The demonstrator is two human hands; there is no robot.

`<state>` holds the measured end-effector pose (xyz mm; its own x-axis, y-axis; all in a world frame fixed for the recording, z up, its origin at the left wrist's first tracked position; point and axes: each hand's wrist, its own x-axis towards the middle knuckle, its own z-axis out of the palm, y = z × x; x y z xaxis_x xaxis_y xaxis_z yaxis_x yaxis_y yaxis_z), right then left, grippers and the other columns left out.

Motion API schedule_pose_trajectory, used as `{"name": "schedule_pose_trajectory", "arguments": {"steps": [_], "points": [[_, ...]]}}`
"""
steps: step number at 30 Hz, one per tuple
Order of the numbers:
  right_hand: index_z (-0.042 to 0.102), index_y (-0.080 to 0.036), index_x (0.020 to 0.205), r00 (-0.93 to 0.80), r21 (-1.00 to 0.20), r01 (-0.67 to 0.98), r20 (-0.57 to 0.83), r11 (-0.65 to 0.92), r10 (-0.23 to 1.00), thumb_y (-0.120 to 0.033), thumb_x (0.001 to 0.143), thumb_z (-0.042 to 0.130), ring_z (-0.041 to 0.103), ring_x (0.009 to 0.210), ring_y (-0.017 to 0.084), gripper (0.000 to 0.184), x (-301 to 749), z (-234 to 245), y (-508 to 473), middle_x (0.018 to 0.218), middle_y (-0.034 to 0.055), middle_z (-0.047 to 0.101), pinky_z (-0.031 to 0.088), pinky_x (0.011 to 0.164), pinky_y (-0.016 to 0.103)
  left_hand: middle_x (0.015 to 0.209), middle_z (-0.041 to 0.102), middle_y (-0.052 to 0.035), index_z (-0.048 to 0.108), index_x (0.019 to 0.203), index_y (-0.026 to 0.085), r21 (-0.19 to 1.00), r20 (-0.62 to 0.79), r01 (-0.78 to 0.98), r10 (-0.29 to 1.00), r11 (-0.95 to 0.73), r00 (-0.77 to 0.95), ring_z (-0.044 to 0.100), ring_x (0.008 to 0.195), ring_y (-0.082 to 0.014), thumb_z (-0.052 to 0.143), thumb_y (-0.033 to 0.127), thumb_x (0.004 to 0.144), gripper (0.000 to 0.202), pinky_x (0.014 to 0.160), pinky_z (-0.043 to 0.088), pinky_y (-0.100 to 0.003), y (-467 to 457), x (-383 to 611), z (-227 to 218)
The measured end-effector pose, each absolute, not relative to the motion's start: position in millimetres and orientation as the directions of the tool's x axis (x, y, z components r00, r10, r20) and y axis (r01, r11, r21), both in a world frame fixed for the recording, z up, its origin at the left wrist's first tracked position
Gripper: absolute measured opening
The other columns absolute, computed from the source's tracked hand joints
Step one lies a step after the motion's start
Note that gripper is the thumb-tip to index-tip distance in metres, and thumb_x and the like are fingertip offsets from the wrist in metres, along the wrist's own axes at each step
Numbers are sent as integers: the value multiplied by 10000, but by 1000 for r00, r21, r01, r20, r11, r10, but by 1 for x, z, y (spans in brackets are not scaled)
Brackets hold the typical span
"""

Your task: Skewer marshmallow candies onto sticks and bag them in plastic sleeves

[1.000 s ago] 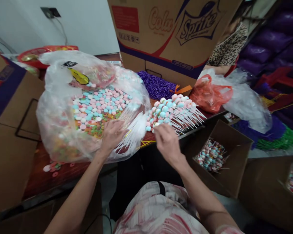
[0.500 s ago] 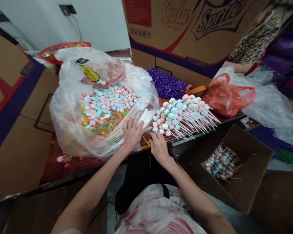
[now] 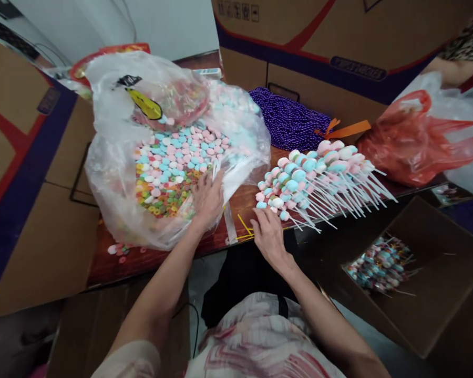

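Note:
My left hand (image 3: 208, 198) is at the right side of a clear plastic bag (image 3: 112, 173) filled with pink, blue and white candies (image 3: 181, 149) and colourful ring candies (image 3: 167, 194). Its fingers are bent, and a few thin white sticks (image 3: 216, 167) poke up at the fingertips. Beside it lies a bundle of white sticks (image 3: 238, 170). My right hand (image 3: 268, 231) rests at the table edge, thumb apart from the lightly bent fingers, holding nothing visible. Its fingertips are by the near end of a pile of candy skewers (image 3: 299, 176) with white sticks pointing right.
Purple bead strings (image 3: 287, 118) with an orange ribbon lie behind the skewers. A red plastic bag (image 3: 410, 139) is farther right. Below the table, a cardboard box (image 3: 437, 283) contains wrapped skewers. Large cartons (image 3: 319, 52) stand behind. Loose candies (image 3: 122, 251) and yellow strips (image 3: 244, 226) lie near the edge.
My left hand has moved off the stick bundle toward the candies, with a few sticks at its fingertips. My right hand stays by the skewers. The view has shifted.

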<state>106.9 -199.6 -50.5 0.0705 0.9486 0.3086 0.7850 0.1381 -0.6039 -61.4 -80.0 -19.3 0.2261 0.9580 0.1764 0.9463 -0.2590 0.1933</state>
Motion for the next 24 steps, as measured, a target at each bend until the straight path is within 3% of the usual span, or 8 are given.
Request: {"name": "schedule_pose_trajectory", "arguments": {"steps": [5,12,14,17,20,22,24], "points": [[669,-151,1192,56,-530,846,207,63,977,-169,971,518,589,1004,286,268,98,-43,-199,1120,148,667,479,913,437,1508,532,-201,412,1555,206,110,96,974,978,-197,187,331,1493,-389,328,252,1012,551,1116,372,-624,-70,-59,-10],[667,-160,1083,34,-483,875,120,28,992,-229,984,562,573,960,268,160,92,-33,-191,1076,137,655,469,859,412,1500,496,-276,400,1536,93,134,114,949,956,-285,271,370,1432,-464,293,266,1037,539,1059,367,-710,-68,-54,2],[677,-162,1035,5,-515,854,155,76,988,-196,988,547,589,940,248,142,96,-34,-197,1028,115,673,473,847,390,1500,490,-287,391,1542,88,147,117,945,954,-292,276,370,1433,-481,320,256,1030,544,1050,358,-737,-73,-53,4],[693,-176,1027,-17,-598,769,337,228,941,-158,1010,490,616,901,206,204,108,-39,-217,960,84,700,483,826,347,1574,404,-282,360,1568,111,133,137,934,939,-333,315,364,1441,-497,364,279,1021,572,1054,350,-758,-81,-52,2],[701,-183,1062,99,-672,660,521,336,848,-174,1026,462,639,859,181,242,129,-49,-247,922,79,722,501,814,331,1615,342,-271,337,1578,97,96,139,926,926,-366,352,342,1452,-522,365,339,1024,605,1068,333,-778,-89,-50,1],[712,-186,1055,256,-754,593,507,281,823,-212,1018,492,641,798,178,225,148,-59,-267,874,76,728,508,782,335,1621,330,-269,328,1583,98,101,110,925,928,-367,356,311,1472,-533,368,405,1022,641,1090,301,-794,-92,-51,1],[731,-198,1004,449,-882,462,325,95,832,-259,993,532,644,773,180,209,170,-75,-284,842,67,727,513,783,338,1630,317,-260,325,1590,126,129,72,918,926,-376,369,283,1488,-541,382,475,1010,679,1101,270,-810,-91,-53,2]]}}
